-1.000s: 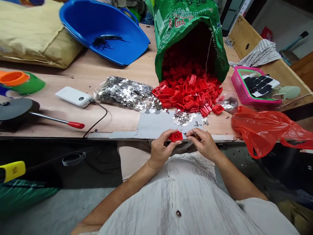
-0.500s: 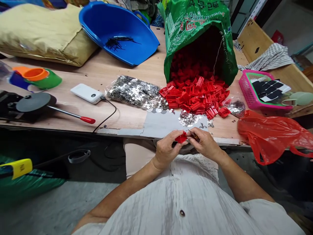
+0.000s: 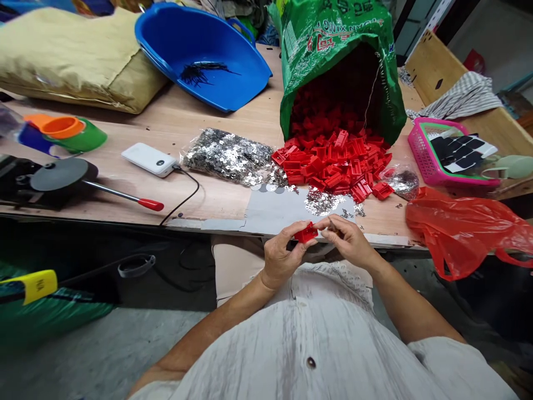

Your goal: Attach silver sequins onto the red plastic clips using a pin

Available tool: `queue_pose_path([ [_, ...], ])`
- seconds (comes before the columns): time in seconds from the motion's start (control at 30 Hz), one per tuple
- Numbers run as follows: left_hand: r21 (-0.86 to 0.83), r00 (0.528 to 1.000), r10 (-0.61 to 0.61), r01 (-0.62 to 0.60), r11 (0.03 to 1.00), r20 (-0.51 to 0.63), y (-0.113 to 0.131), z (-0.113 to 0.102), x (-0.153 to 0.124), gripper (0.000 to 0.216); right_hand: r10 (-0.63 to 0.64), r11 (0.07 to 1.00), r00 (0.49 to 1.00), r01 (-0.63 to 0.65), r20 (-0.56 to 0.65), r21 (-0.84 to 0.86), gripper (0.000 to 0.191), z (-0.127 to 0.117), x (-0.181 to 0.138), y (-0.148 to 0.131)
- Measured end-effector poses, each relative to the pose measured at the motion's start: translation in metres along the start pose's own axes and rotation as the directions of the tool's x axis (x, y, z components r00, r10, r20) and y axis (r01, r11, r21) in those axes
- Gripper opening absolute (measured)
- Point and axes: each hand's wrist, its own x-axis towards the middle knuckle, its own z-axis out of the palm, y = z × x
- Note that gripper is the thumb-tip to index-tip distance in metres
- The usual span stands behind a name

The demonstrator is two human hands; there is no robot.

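Note:
My left hand (image 3: 283, 251) pinches a small red plastic case (image 3: 307, 233) between thumb and fingers, its open side partly visible. Close by on the right, my right hand (image 3: 346, 240) is closed, fingertips at the case's right edge. A thin dark tool (image 3: 332, 224) shows slightly between its fingers; its kind is hidden. Both hands are over my lap at the table's front edge. Just beyond them, a pile of small shiny metal pieces (image 3: 322, 202) lies on a grey sheet (image 3: 272, 210). Behind that, many like red cases (image 3: 339, 161) spill from a green sack (image 3: 325, 50).
A clear bag of metal pieces (image 3: 229, 154) and a white power bank (image 3: 149, 159) with a cable lie left. Further left is a red-tipped lever press (image 3: 66, 176). A blue scoop (image 3: 245, 83) stands behind. To the right are a pink basket (image 3: 420, 153) and a red plastic bag (image 3: 470, 228).
The red case has turned in my left hand and shows more of its open side. My right fingers have shifted, and the tool is now mostly hidden among them.

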Motion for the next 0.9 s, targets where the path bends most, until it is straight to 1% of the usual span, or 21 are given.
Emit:
queue_pose_path([
  [0.1, -0.026, 0.999, -0.04, 0.04, 0.999, -0.017, 0.002, 0.0, 0.0, 0.034, 0.123, 0.986, 0.992, -0.118, -0.04, 0.119, 0.019, -0.001, -0.001, 0.005],
  [0.17, -0.026, 0.999, -0.044, 0.044, 0.999, -0.012, 0.002, 0.0, 0.0, 0.034, 0.157, 0.978, 0.987, -0.151, -0.031, 0.146, 0.017, -0.001, -0.001, 0.006],
  [0.27, -0.005, 1.0, 0.004, -0.004, 1.0, 0.018, 0.001, 0.0, -0.001, 0.033, 0.184, 0.964, 0.983, -0.184, 0.019, 0.19, 0.018, 0.002, 0.003, 0.005],
  [0.37, 0.009, 0.996, 0.066, -0.067, 0.998, 0.064, 0.0, 0.0, -0.002, 0.032, 0.202, 0.935, 0.975, -0.221, 0.096, 0.278, 0.023, 0.005, 0.007, 0.007],
  [0.47, 0.012, 0.996, 0.044, -0.045, 0.999, 0.083, 0.0, 0.001, -0.002, 0.029, 0.214, 0.901, 0.966, -0.253, 0.145, 0.353, 0.027, 0.009, 0.009, 0.011],
  [0.57, 0.009, 0.994, -0.006, 0.005, 1.0, 0.109, 0.002, -0.001, -0.003, 0.028, 0.242, 0.853, 0.954, -0.295, 0.175, 0.431, 0.031, 0.015, 0.006, 0.015],
  [0.7, -0.016, 0.985, -0.035, 0.038, 0.999, 0.171, -0.003, -0.005, -0.007, 0.029, 0.274, 0.76, 0.927, -0.371, 0.255, 0.533, 0.038, 0.023, -0.004, 0.02],
  [0.8, -0.05, 0.978, -0.037, 0.048, 0.998, 0.207, -0.01, -0.009, -0.011, 0.031, 0.291, 0.675, 0.91, -0.414, 0.295, 0.611, 0.042, 0.027, -0.012, 0.022],
  [0.9, -0.119, 0.974, -0.012, 0.04, 0.992, 0.226, -0.016, -0.012, -0.013, 0.033, 0.304, 0.632, 0.904, -0.428, 0.302, 0.646, 0.041, 0.029, -0.018, 0.023],
])
